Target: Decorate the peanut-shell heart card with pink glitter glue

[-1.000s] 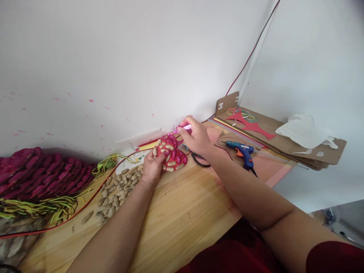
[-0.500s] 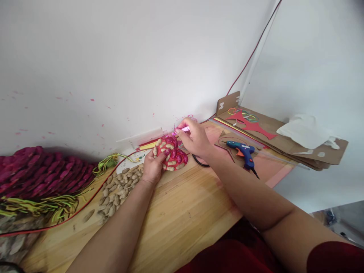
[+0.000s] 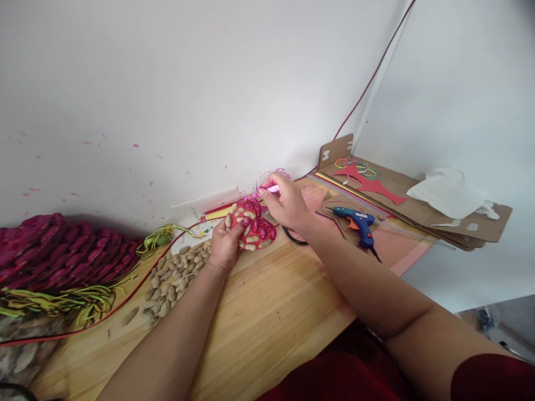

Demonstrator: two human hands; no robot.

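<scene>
My left hand (image 3: 225, 242) grips a red disc (image 3: 259, 238) covered with peanuts, its thumb on the front face. Some peanuts on the disc are painted shiny magenta, mostly at the top and right; the others are plain tan. My right hand (image 3: 286, 203) pinches a white and pink marker-like pen (image 3: 272, 189), whose pink tip is at the disc's upper edge. Whether the tip touches a peanut I cannot tell. Loose peanuts (image 3: 178, 278) lie in a pile left of my left hand.
A blue glue gun (image 3: 355, 219) lies on cardboard at right. Beyond it are stacked cardboard (image 3: 438, 223), red paper scraps (image 3: 371, 182) and a white cloth (image 3: 443, 192). Stacked magenta peanut pieces (image 3: 62, 250) stand at left. A red-black cable (image 3: 137, 289) crosses the wooden table (image 3: 259, 317).
The pen in my right hand has tilted a little, its tip staying near the top of the disc. My left hand and the disc stay almost still.
</scene>
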